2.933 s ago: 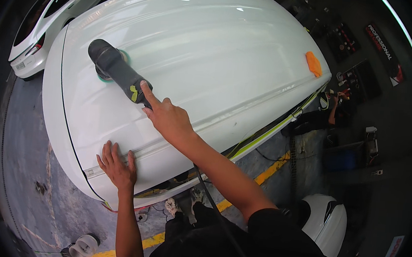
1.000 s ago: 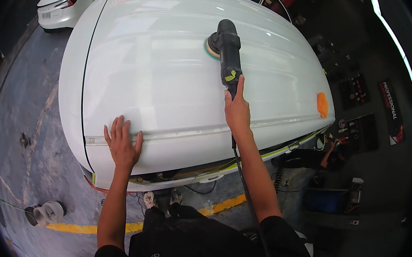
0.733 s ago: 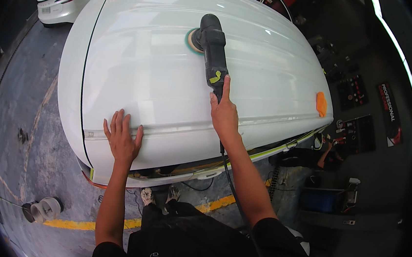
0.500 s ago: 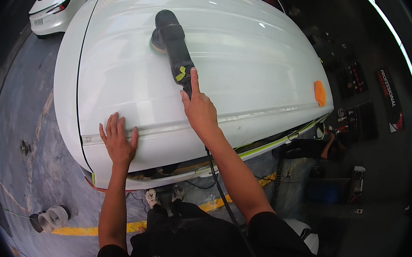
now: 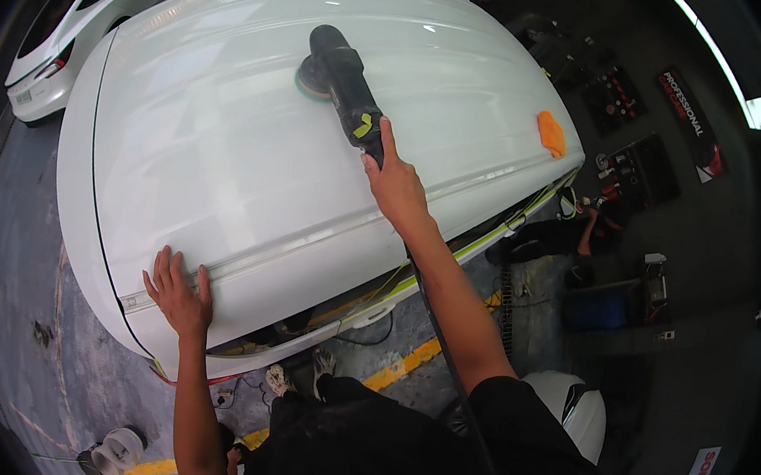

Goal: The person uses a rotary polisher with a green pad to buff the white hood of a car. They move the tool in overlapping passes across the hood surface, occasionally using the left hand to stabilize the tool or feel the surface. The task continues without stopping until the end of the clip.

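Right hand (image 5: 396, 185) grips black polisher (image 5: 345, 76), pad on far white car roof (image 5: 227, 134); left hand (image 5: 178, 292) flat, open, near edge. Polishing looks underway; share finished unclear.

Overhead light gleams off the glossy white car roof (image 5: 254, 136) beyond the fingers (image 5: 387, 139); the fisheye rim falls black, edges curve, floor dim.
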Demonstrator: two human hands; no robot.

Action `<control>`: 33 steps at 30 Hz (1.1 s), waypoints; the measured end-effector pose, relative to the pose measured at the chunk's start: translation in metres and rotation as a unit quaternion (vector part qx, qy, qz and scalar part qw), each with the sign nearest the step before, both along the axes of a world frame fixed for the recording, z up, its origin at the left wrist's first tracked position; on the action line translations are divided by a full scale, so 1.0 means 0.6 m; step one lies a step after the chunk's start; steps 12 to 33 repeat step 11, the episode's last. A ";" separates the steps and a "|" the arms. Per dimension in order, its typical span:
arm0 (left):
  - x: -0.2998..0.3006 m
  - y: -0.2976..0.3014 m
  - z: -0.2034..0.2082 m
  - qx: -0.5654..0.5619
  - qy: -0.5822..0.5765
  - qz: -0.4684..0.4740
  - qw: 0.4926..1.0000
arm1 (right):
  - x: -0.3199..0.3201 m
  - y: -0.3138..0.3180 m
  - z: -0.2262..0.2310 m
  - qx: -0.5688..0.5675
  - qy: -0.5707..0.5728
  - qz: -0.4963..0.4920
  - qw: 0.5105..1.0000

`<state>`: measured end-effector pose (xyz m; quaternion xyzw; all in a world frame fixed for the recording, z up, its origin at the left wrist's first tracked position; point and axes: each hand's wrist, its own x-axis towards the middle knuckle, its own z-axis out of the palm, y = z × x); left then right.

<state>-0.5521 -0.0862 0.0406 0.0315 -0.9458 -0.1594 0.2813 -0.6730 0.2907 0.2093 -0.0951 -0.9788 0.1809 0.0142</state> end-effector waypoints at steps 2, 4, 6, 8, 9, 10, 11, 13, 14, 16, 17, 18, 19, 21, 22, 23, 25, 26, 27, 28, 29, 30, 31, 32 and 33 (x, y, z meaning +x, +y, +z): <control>0.000 0.006 0.004 0.007 -0.006 -0.003 1.000 | -0.019 0.070 -0.004 -0.001 0.022 -0.041 0.999; 0.000 0.005 0.002 0.004 -0.014 0.003 1.000 | -0.044 0.134 0.002 -0.026 0.022 -0.080 0.996; 0.001 0.007 0.003 0.003 -0.020 -0.001 1.000 | -0.068 0.190 0.008 -0.065 0.026 -0.120 0.990; 0.001 -0.006 0.005 -0.003 -0.023 0.004 1.000 | -0.080 0.174 0.060 -0.130 -0.008 -0.170 0.977; 0.002 -0.012 0.002 -0.006 -0.024 0.008 1.000 | -0.095 0.180 0.057 -0.128 0.010 -0.168 0.977; 0.000 -0.009 -0.001 -0.005 -0.024 0.005 1.000 | -0.108 0.202 0.052 -0.121 0.031 -0.173 0.977; -0.002 -0.007 -0.005 -0.001 -0.019 0.000 1.000 | -0.127 0.229 0.027 -0.117 0.052 -0.178 0.976; -0.002 -0.007 -0.005 -0.001 -0.019 0.000 1.000 | -0.127 0.229 0.027 -0.117 0.052 -0.178 0.976; -0.002 -0.007 -0.005 -0.001 -0.019 0.000 1.000 | -0.127 0.229 0.027 -0.117 0.052 -0.178 0.976; -0.002 -0.007 -0.005 -0.001 -0.019 0.000 1.000 | -0.127 0.229 0.027 -0.117 0.052 -0.178 0.976; -0.002 -0.007 -0.005 -0.001 -0.019 0.000 1.000 | -0.127 0.229 0.027 -0.117 0.052 -0.178 0.976; -0.002 -0.007 -0.005 -0.001 -0.019 0.000 1.000 | -0.127 0.229 0.027 -0.117 0.052 -0.178 0.976; -0.002 -0.007 -0.005 -0.001 -0.019 0.000 1.000 | -0.127 0.229 0.027 -0.117 0.052 -0.178 0.976; -0.002 -0.007 -0.005 -0.001 -0.019 0.000 1.000 | -0.127 0.229 0.027 -0.117 0.052 -0.178 0.976; -0.002 -0.007 -0.005 -0.001 -0.019 0.000 1.000 | -0.127 0.229 0.027 -0.117 0.052 -0.178 0.976; -0.002 -0.007 -0.005 -0.001 -0.019 0.000 1.000 | -0.127 0.229 0.027 -0.117 0.052 -0.178 0.976; -0.002 -0.007 -0.005 -0.001 -0.019 0.000 1.000 | -0.127 0.229 0.027 -0.117 0.052 -0.178 0.976; -0.002 -0.007 -0.005 -0.001 -0.019 0.000 1.000 | -0.127 0.229 0.027 -0.117 0.052 -0.178 0.976; -0.002 -0.007 -0.005 -0.001 -0.019 0.000 1.000 | -0.127 0.229 0.027 -0.117 0.052 -0.178 0.976; -0.002 -0.007 -0.005 -0.001 -0.019 0.000 1.000 | -0.127 0.229 0.027 -0.117 0.052 -0.178 0.976; -0.002 -0.007 -0.005 -0.001 -0.019 0.000 1.000 | -0.127 0.229 0.027 -0.117 0.052 -0.178 0.976; -0.002 -0.007 -0.005 -0.001 -0.019 0.000 1.000 | -0.127 0.229 0.027 -0.117 0.052 -0.178 0.976; -0.002 -0.007 -0.005 -0.001 -0.019 0.000 1.000 | -0.127 0.229 0.027 -0.117 0.052 -0.178 0.976; -0.002 -0.007 -0.005 -0.001 -0.019 0.000 1.000 | -0.127 0.229 0.027 -0.117 0.052 -0.178 0.976; -0.002 -0.007 -0.005 -0.001 -0.019 0.000 1.000 | -0.127 0.229 0.027 -0.117 0.052 -0.178 0.976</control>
